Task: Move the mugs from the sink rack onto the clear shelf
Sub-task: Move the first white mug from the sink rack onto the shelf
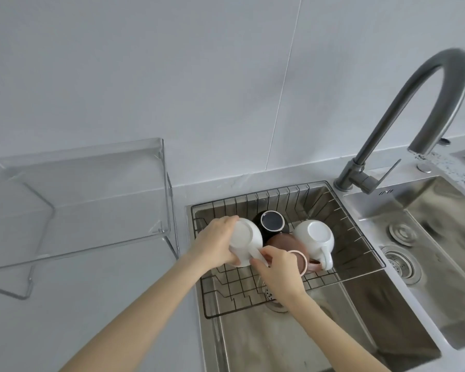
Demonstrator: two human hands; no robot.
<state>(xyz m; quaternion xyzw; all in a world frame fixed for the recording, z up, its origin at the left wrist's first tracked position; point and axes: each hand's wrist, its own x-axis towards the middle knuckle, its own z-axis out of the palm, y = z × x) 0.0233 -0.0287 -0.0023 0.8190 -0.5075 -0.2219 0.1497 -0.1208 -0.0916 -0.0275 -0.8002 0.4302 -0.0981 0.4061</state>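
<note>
First mug pickup is in hand, I'd say: no mug is on the clear shelf yet, which sits bare on the counter just left of the sink rack. Four mugs sit in the rack, all toward its back and middle. My left hand is clamped around the body of the left white mug, which is upside down and tilted, at the rack's left edge. My right hand has its fingers pinched on that same mug's handle, near the rack's centre; whether the mug is lifted clear of the wire or resting on it, I can't tell. Behind it in the rack a black mug stands base-up, a brown mug with a pink rim lies on its side just right of my right hand, and a second white mug sits upside down on the rack's right side, handle toward me. Next move, as I judge it: lift up over the rack's left wall, carry left, turn it as wanted, set down on the shelf's top. Risk: clipping the black mug, which is close behind.
</note>
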